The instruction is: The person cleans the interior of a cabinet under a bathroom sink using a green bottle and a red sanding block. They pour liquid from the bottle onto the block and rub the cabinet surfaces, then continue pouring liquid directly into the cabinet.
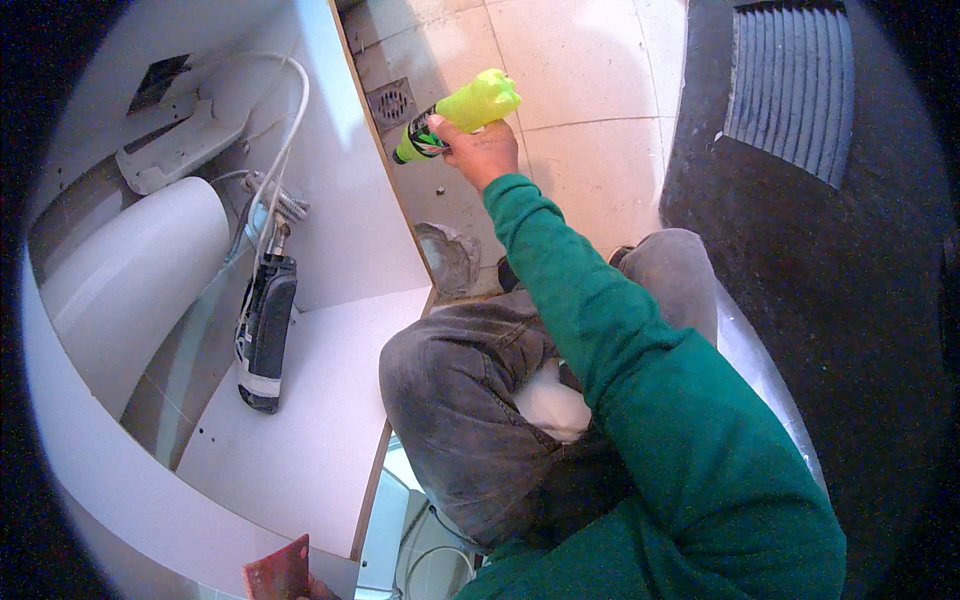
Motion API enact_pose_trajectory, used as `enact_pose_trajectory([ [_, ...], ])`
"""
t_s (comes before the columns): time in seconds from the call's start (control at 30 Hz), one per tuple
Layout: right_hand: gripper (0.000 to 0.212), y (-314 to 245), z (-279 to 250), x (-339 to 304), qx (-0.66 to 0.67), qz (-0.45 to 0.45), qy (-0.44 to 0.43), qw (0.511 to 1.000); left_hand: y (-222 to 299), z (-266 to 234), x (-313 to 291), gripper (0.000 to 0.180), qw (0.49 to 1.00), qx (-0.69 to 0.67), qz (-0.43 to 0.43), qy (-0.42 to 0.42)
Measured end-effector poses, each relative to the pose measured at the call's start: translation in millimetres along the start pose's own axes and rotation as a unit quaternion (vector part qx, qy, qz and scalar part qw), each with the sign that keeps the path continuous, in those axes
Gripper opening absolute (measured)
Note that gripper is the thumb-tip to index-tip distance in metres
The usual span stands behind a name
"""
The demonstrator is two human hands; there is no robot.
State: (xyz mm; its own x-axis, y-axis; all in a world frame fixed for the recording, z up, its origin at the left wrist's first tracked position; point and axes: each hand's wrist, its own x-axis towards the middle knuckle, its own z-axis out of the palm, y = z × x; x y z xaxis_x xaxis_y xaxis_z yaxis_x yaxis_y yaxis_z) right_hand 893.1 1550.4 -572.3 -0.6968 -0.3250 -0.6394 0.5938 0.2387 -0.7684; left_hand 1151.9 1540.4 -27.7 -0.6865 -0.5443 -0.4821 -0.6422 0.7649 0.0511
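Note:
Held out over the tiled floor is a yellow-green plastic bottle [482, 100] with a dark label. My right hand [485, 152] wraps round its middle. The bottle is tilted, its dark narrow end pointing down and left near a square floor drain [392, 101]. At the lower edge, only a little of my left hand [319, 590] shows, beside the white cabinet's front corner. It grips a flat red piece [278, 572] with a straight edge; its exact kind is unclear.
On the left stands a white cabinet [345, 200]. Inside are a black elongated device [270, 325] with hoses and a white rounded fixture [150, 270]. A crumpled clear plastic piece [450, 256] lies on the floor. A ribbed grey panel [790, 90] lies on the dark surface at right.

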Motion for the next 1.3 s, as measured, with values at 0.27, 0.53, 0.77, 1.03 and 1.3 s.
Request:
enact_pose_trajectory([
  [0.27, 0.032, -6, 8, -22, 0.252, 0.174, -0.006, 0.952, 25, 1, 10, 0.019, 0.829, -0.384, -0.402, 0.067],
  [0.53, 0.031, -22, 34, 32, 0.336, 0.165, 0.03, 0.927, 30, -4, 9, 0.02, 0.749, -0.489, -0.443, 0.065],
  [0.77, 0.032, 3, 3, 0, 0.285, 0.23, -0.048, 0.929, 26, -1, -4, 0.023, 0.783, -0.42, -0.454, 0.066],
  [1.03, 0.032, -10, 20, 27, 0.334, 0.197, -0.043, 0.921, 24, -2, -7, 0.028, 0.899, -0.28, -0.335, 0.017],
  [1.3, 0.035, -78, 55, 92, 0.309, 0.096, -0.02, 0.946, 19, -2, -15, 0.028, 0.872, -0.209, -0.443, 0.001],
])
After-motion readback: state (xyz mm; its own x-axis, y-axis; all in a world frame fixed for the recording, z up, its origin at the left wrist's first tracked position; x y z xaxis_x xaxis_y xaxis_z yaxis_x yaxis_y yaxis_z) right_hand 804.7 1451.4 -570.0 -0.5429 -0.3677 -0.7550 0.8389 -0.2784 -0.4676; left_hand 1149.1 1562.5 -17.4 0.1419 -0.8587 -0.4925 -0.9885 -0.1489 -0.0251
